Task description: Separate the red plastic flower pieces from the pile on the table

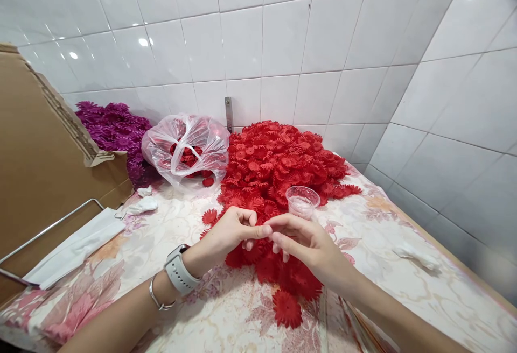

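Observation:
My left hand [232, 231] and my right hand [305, 242] meet fingertip to fingertip just above a heap of red fabric flower petals [278, 167] on a floral tablecloth [226, 310]. Both hands have their fingers curled in a pinch where they touch; whatever sits between the fingertips is too small to make out. My left wrist carries a white smartwatch [180, 269] and a thin bangle. A small clear plastic cup [302, 201] stands on the petals just beyond my right hand. Loose red petals [287, 308] lie beneath my wrists.
A clear plastic bag [186, 148] with red petals sits at the back, with a purple petal pile [117, 129] to its left. A cardboard box [44, 148] and a folded white cloth [72, 248] stand at the left. White tiled walls close the back and right.

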The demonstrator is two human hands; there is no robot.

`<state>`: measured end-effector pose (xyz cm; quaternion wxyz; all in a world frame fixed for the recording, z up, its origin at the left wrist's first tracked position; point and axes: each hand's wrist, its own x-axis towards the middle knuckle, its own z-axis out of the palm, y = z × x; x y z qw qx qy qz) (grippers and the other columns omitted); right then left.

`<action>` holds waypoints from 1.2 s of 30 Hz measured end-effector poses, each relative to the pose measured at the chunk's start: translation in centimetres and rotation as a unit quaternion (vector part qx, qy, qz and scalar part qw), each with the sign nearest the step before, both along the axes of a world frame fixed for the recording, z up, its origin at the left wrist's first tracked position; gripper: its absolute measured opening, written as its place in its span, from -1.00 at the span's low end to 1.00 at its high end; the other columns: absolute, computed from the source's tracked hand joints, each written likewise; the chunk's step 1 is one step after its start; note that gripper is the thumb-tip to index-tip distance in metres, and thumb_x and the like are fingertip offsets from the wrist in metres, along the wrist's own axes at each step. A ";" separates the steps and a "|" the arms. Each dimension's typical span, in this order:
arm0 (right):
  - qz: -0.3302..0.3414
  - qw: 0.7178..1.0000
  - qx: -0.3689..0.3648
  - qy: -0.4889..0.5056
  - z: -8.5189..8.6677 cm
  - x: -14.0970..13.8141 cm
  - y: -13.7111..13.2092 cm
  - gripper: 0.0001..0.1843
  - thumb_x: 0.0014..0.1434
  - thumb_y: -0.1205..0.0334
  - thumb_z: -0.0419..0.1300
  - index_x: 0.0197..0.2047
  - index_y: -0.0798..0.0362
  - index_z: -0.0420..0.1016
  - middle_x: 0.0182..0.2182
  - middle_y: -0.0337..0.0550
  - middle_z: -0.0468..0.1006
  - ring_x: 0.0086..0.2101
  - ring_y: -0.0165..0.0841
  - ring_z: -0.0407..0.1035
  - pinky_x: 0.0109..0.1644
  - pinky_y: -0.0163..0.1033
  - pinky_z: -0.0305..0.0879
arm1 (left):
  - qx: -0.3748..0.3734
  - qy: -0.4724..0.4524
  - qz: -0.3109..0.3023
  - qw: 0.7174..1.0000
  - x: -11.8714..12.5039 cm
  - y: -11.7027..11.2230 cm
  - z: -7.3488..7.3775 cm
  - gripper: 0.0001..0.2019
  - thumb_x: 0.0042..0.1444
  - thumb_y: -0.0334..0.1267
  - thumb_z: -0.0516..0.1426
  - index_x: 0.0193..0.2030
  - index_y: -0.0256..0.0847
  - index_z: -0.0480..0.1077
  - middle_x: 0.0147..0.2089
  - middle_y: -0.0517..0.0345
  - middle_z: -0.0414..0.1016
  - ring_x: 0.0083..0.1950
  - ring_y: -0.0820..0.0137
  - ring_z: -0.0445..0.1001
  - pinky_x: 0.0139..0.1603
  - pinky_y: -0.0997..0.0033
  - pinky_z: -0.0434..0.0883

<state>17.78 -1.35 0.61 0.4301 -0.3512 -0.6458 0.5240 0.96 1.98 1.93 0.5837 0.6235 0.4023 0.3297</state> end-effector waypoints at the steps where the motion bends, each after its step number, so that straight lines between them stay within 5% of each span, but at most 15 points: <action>1: 0.010 1.000 -0.001 0.000 0.0 0.0 0.0 -0.86 0.13 0.19 0.14 -0.24 0.04 0.41 -0.39 -0.25 0.46 -0.41 -0.47 0.31 -0.38 -0.37 0.23 | -0.004 0.000 -0.011 1.000 -0.1 0.1 -0.1 -0.60 -0.22 -0.08 0.27 -0.70 -0.25 0.15 -0.78 0.35 0.22 -0.70 0.62 0.10 -0.62 0.56 -0.02; 7: -0.002 0.998 -0.043 0.052 -0.2 -0.3 -0.2 -0.88 0.10 0.21 0.17 -0.41 0.06 0.34 -0.48 -0.27 0.49 -0.44 -0.46 0.36 -0.37 -0.37 0.25 | -0.033 -0.001 -0.074 0.997 -0.1 -0.2 0.1 -0.66 -0.17 -0.18 0.28 -0.64 -0.25 0.18 -0.67 0.28 0.35 -0.62 0.56 0.26 -0.59 0.57 0.11; 12: -0.022 0.975 -0.097 0.198 0.3 -1.1 -1.0 -0.85 0.07 0.19 0.19 -0.44 0.06 0.32 -0.55 -0.26 0.50 -0.45 -0.41 0.41 -0.30 -0.29 0.33 | -0.050 -0.176 -0.091 0.979 0.8 -0.9 -0.4 -0.70 -0.05 -0.18 0.23 -0.58 -0.24 0.20 -0.66 0.29 0.35 -0.55 0.53 0.35 -0.46 0.54 0.24; 17: -0.102 0.955 -0.084 0.267 1.0 -0.4 -0.5 -0.83 0.01 0.19 0.25 -0.46 0.06 0.35 -0.44 -0.22 0.52 -0.41 -0.40 0.42 -0.25 -0.27 0.36 | -0.049 -0.278 0.001 0.959 0.5 -0.2 -0.4 -0.60 -0.19 -0.07 0.30 -0.58 -0.23 0.16 -0.63 0.30 0.38 -0.55 0.58 0.36 -0.47 0.62 0.25; 21: -0.121 0.977 -0.033 0.170 0.6 0.1 0.0 -0.80 0.06 0.11 0.20 -0.40 0.04 0.31 -0.44 -0.24 0.47 -0.44 -0.43 0.38 -0.32 -0.29 0.36 | 0.032 -0.180 0.048 0.982 -0.5 0.7 0.4 -0.64 -0.15 -0.13 0.28 -0.61 -0.23 0.17 -0.67 0.29 0.37 -0.54 0.55 0.39 -0.48 0.61 0.25; 24: -0.076 0.997 0.025 0.015 0.3 0.0 -0.3 -0.83 0.14 0.11 0.12 -0.35 0.04 0.32 -0.44 -0.25 0.43 -0.43 -0.44 0.33 -0.36 -0.32 0.30 | 0.027 -0.075 -0.019 0.997 -0.6 0.6 0.4 -0.62 -0.17 -0.16 0.29 -0.65 -0.24 0.15 -0.71 0.31 0.34 -0.66 0.58 0.29 -0.60 0.60 0.17; 29: 0.018 0.988 0.068 -0.135 0.6 0.1 -0.8 -0.82 0.19 0.12 0.07 -0.32 0.05 0.34 -0.40 -0.21 0.45 -0.41 -0.42 0.29 -0.40 -0.33 0.21 | -0.021 -0.034 -0.104 0.994 -0.5 0.0 0.0 -0.63 -0.23 -0.17 0.31 -0.66 -0.25 0.16 -0.70 0.32 0.34 -0.65 0.57 0.29 -0.63 0.60 0.16; 33: 0.066 0.997 0.000 -0.041 0.7 0.1 -0.7 -0.81 0.19 0.12 0.04 -0.38 0.04 0.29 -0.44 -0.21 0.46 -0.42 -0.40 0.33 -0.34 -0.28 0.27 | -0.051 -0.068 -0.148 0.985 -0.1 -0.4 0.0 -0.63 -0.21 -0.15 0.30 -0.63 -0.25 0.18 -0.66 0.29 0.35 -0.60 0.55 0.33 -0.56 0.57 0.22; 36: 0.034 0.992 -0.051 0.109 0.8 0.1 -0.3 -0.80 0.13 0.12 0.09 -0.45 0.02 0.22 -0.45 -0.20 0.49 -0.40 -0.35 0.39 -0.29 -0.21 0.34 | -0.034 -0.145 -0.102 0.984 0.3 -0.6 0.0 -0.58 -0.15 -0.04 0.26 -0.63 -0.23 0.13 -0.66 0.29 0.29 -0.54 0.51 0.35 -0.49 0.54 0.26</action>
